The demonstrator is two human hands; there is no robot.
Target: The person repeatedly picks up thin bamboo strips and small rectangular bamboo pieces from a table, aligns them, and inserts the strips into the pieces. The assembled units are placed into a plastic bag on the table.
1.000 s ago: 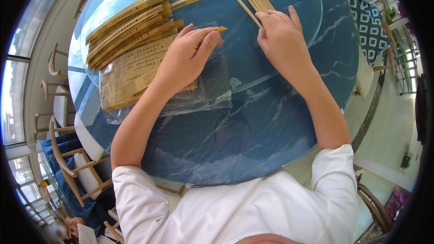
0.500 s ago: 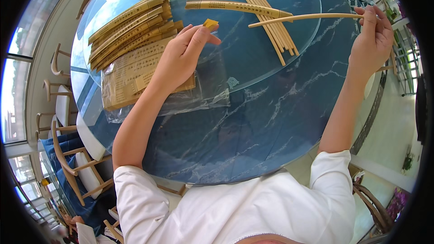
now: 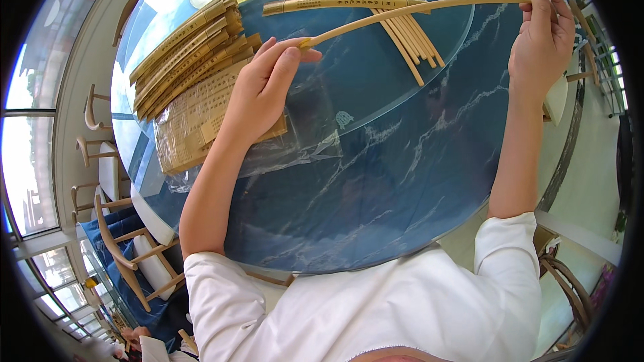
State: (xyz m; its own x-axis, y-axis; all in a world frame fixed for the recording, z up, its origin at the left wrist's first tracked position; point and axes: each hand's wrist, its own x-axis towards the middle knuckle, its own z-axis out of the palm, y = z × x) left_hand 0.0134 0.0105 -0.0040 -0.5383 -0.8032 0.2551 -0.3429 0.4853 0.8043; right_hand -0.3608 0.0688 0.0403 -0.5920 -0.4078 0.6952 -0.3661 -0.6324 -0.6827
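My left hand pinches the near end of a long pale bamboo stick, which spans above the round blue marbled table. My right hand grips the stick's far end at the right. Under my left hand lies a clear plastic bag of flat tan paper sleeves. Beyond the stick, one tan paper-sleeved stick rests across a bundle of bare bamboo sticks on the glass turntable.
A stack of tan sleeved sticks lies at the table's left. Wooden chairs with white cushions stand along the left and lower edge. Another chair stands at the lower right. Windows run down the left.
My right hand lifted one bare stick off the bundle and swung out to the right. My left hand rose from the bag and took the stick's other end.
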